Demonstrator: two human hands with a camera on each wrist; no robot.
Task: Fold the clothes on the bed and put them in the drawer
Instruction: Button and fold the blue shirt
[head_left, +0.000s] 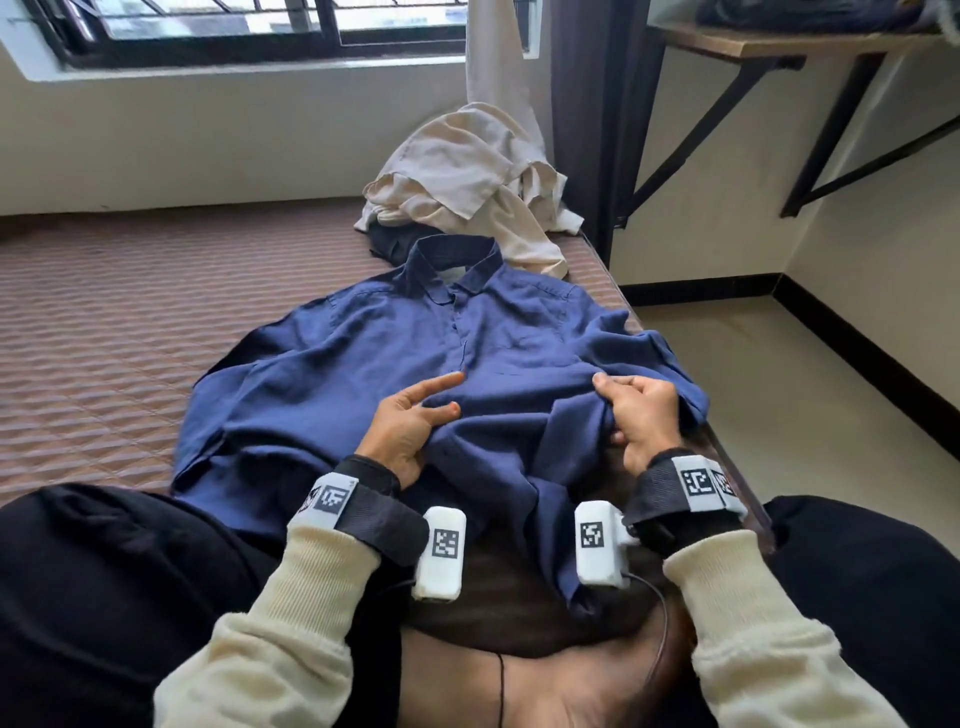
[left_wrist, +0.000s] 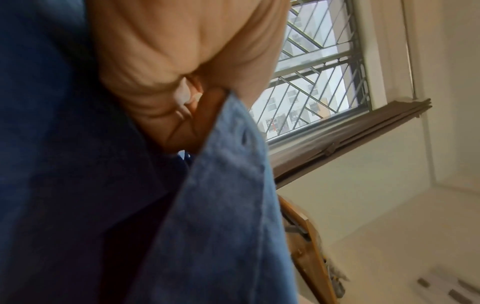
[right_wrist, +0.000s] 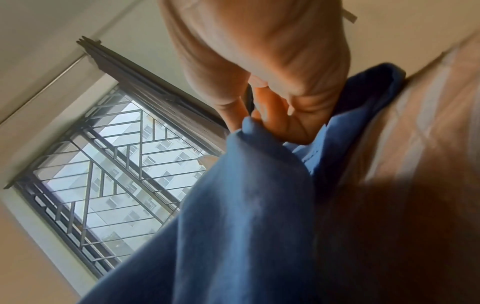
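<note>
A dark blue collared shirt (head_left: 395, 353) lies front up on the bed, collar towards the window, its lower part bunched near me. My left hand (head_left: 410, 426) grips a raised fold at the shirt's lower middle, two digits stretched over the cloth and the rest tucked under it. My right hand (head_left: 641, 410) is curled round bunched cloth on the shirt's right side. In the left wrist view the left hand (left_wrist: 161, 72) is curled against the blue shirt (left_wrist: 221, 205). In the right wrist view the right hand (right_wrist: 272, 61) clutches the blue shirt (right_wrist: 246, 205).
A crumpled cream garment (head_left: 467, 176) lies beyond the collar, over a dark garment (head_left: 395, 244). The brown quilted mattress (head_left: 104, 322) stretches left. The bed's edge and the floor (head_left: 779, 405) are on the right. A wall shelf (head_left: 779, 44) carries folded dark clothes (head_left: 805, 13).
</note>
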